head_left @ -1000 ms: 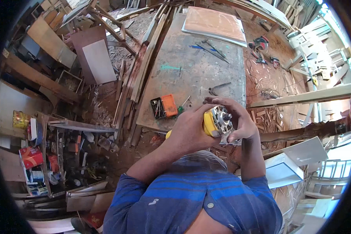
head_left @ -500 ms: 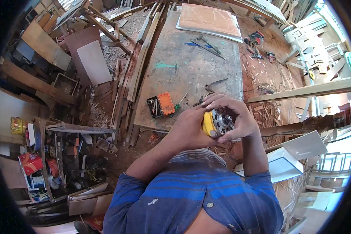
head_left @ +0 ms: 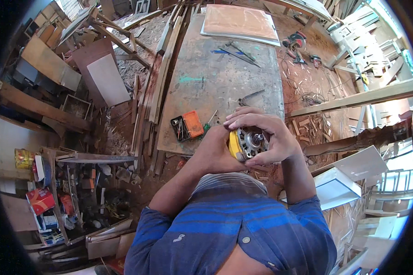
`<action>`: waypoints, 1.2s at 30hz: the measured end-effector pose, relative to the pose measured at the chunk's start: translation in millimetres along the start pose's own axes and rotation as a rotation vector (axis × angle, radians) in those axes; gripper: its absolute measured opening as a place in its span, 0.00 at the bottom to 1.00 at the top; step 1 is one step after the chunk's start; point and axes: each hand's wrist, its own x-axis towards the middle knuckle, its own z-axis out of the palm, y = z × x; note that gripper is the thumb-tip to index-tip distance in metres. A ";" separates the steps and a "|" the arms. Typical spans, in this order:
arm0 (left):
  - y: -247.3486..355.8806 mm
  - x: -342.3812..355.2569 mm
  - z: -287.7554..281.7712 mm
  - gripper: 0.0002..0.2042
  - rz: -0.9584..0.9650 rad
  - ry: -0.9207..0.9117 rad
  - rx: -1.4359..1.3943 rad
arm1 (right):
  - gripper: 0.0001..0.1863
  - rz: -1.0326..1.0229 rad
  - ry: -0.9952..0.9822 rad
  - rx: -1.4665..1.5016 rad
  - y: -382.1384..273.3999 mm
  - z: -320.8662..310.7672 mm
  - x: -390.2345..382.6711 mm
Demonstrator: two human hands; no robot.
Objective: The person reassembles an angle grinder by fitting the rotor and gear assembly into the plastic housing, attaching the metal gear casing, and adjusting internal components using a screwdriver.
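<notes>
Yellow-housed power tool with a round grey metal face (head_left: 246, 147): was held up in both bare hands before the blue striped shirt (head_left: 202, 220), across the near end of the stained grey rectangular workbench (head_left: 220, 87).
Tool shift: it had moved slightly left over the last second; a yellow end visible past the left wrist a second earlier had gone from sight.
Shift result: the two-handed hold continued, and no part appeared separated from the tool.
Left hand (head_left: 214, 146): was wrapped around the yellow housing; its fingertips could not be told.
Right hand (head_left: 276, 134): held the face side, fingers arched over the top, thumb pressed at the lower edge.
Metal shaft (head_left: 258, 137): projected from the face, uncovered by the fingers.
Black case with a raised orange lid (head_left: 193, 123): rested on the bench, left of the hands.
Green-handled screwdriver (head_left: 208, 125): lay just beside the lid.
Dark long-handled pliers-like tool (head_left: 251, 97): lay beyond the right hand.
Obstructions: the hands hid the near bench surface and the tool's far side; the long pale wooden beam (head_left: 353, 100) stood to the right of the bench.
</notes>
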 end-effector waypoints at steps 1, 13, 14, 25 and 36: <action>-5.2 -0.8 -0.6 0.39 -0.010 -0.007 0.014 | 0.44 -0.002 -0.009 -0.006 -1.2 -0.4 0.3; -18.4 -9.5 -14.3 0.43 0.203 0.038 0.275 | 0.62 -0.043 0.083 -0.153 -25.6 -3.8 -7.4; -20.9 -11.5 -14.9 0.43 0.232 0.054 0.211 | 0.60 -0.071 0.055 -0.204 -23.6 -4.1 -8.8; -24.4 -20.9 -14.8 0.41 0.133 -0.024 -0.013 | 0.47 -0.113 0.090 0.042 -2.0 18.8 -12.1; -23.2 -19.8 -13.4 0.41 0.127 -0.019 -0.071 | 0.50 -0.127 0.084 0.045 3.9 18.7 -12.1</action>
